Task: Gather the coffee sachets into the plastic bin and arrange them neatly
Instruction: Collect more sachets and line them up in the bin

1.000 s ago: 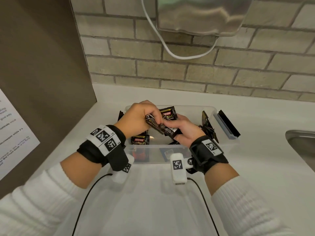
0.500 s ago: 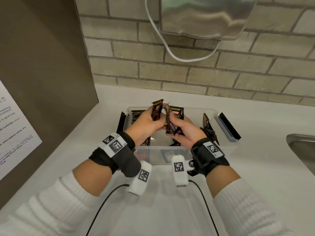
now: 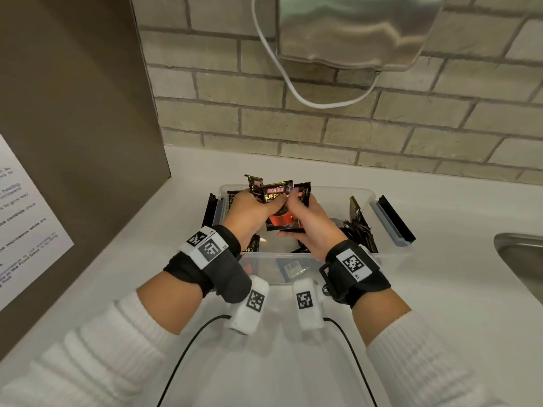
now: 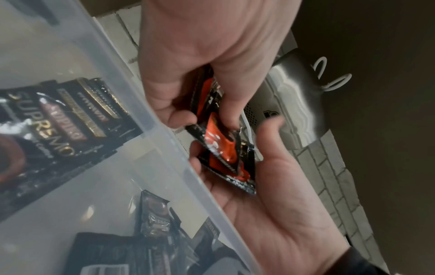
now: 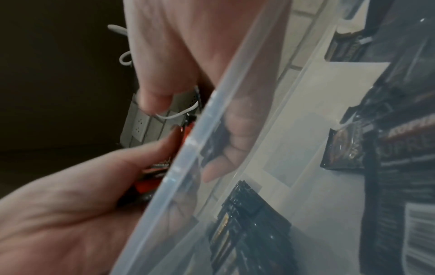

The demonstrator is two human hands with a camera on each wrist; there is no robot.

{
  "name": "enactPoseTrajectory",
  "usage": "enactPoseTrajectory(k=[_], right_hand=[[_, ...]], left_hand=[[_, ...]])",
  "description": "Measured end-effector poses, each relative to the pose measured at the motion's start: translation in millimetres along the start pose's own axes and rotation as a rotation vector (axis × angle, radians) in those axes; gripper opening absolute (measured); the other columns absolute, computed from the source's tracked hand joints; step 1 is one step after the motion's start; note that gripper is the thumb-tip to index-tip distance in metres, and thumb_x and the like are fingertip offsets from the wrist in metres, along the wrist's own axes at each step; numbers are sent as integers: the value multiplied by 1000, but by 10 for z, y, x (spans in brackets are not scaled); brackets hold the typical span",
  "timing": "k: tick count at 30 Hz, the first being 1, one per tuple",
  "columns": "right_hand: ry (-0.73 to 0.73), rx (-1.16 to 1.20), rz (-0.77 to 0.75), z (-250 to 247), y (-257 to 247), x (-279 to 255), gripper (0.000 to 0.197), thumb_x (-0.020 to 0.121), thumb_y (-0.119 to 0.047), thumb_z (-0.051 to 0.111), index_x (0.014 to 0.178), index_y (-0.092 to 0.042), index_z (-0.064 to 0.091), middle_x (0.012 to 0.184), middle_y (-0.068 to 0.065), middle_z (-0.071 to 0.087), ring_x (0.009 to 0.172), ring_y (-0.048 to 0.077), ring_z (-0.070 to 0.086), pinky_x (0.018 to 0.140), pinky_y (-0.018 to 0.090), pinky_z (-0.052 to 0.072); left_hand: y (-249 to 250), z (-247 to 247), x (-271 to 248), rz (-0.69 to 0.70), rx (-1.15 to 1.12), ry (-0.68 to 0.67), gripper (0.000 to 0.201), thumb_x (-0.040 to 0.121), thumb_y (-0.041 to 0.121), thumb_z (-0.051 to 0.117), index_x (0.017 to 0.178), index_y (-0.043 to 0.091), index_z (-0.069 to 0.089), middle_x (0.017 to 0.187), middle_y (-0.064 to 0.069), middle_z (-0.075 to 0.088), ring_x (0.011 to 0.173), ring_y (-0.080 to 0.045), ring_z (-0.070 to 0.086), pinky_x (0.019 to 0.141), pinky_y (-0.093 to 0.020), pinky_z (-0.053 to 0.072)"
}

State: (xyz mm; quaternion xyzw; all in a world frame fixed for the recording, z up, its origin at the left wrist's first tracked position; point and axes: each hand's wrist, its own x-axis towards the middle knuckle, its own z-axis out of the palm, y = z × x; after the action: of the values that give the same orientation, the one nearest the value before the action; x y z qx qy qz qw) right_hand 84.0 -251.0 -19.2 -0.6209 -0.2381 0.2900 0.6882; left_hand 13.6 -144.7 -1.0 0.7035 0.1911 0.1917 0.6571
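Note:
A small stack of black-and-red coffee sachets (image 3: 279, 207) stands upright between both hands, above the clear plastic bin (image 3: 390, 254). My left hand (image 3: 255, 210) grips the stack from the left, thumb on the front sachet. My right hand (image 3: 311, 224) cups it from the right and below. In the left wrist view the left hand (image 4: 200, 65) pinches the held sachets (image 4: 221, 143) over the right palm (image 4: 270, 214). Several more sachets (image 3: 360, 227) lean at the bin's right end, and others (image 5: 247, 223) lie on its floor.
The bin sits on a white counter (image 3: 440, 304) against a brick wall. Black latch handles (image 3: 396, 218) stick out at both its ends. A brown panel (image 3: 73, 142) with a printed notice stands to the left, a steel sink (image 3: 520, 259) to the right, and a metal dispenser (image 3: 352, 30) hangs overhead.
Both hands have lifted the sachets from low inside the bin and turned them upright, squaring them into one stack with the front label facing me.

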Motion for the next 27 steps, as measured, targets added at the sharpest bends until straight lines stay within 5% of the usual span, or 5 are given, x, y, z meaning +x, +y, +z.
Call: enactPoseTrajectory(k=[8, 12, 19, 23, 27], right_hand=[[224, 212, -64, -94, 50, 10, 20, 87, -2, 59, 101, -16, 60, 95, 7, 70, 87, 22, 68, 75, 36, 58], [335, 178, -28, -115, 46, 34, 19, 88, -2, 58, 99, -18, 59, 91, 4, 69, 80, 18, 68, 71, 31, 55], [92, 280, 14, 106, -32, -18, 36, 101, -26, 33, 131, -9, 45, 115, 13, 61, 99, 27, 62, 84, 44, 53], [-17, 208, -16, 167, -5, -61, 30, 98, -12, 40, 128, -14, 45, 113, 9, 62, 90, 21, 64, 62, 30, 55], [-14, -58, -66, 269, -1, -12, 58, 87, -16, 54, 141, -13, 32, 135, 14, 49, 121, 27, 51, 99, 42, 45]], left_hand=[[28, -62, 23, -205, -315, -48, 50, 97, 44, 35, 131, 8, 44, 112, -12, 64, 96, -22, 65, 78, -34, 57], [-31, -124, 39, -181, -89, -103, 79, 84, 63, 48, 144, 15, 31, 138, -2, 49, 126, -18, 47, 108, -34, 33], [13, 79, 32, -20, 383, 22, 52, 96, 42, 43, 133, 7, 33, 136, -12, 39, 125, -27, 43, 97, -29, 37], [18, 58, -1, -101, -90, -40, 32, 96, 33, 47, 118, 18, 29, 117, -9, 54, 99, -22, 60, 76, -30, 52], [58, -119, -27, -246, -412, -282, 48, 93, 42, 47, 131, 13, 45, 123, -12, 60, 103, -23, 63, 81, -33, 55]])
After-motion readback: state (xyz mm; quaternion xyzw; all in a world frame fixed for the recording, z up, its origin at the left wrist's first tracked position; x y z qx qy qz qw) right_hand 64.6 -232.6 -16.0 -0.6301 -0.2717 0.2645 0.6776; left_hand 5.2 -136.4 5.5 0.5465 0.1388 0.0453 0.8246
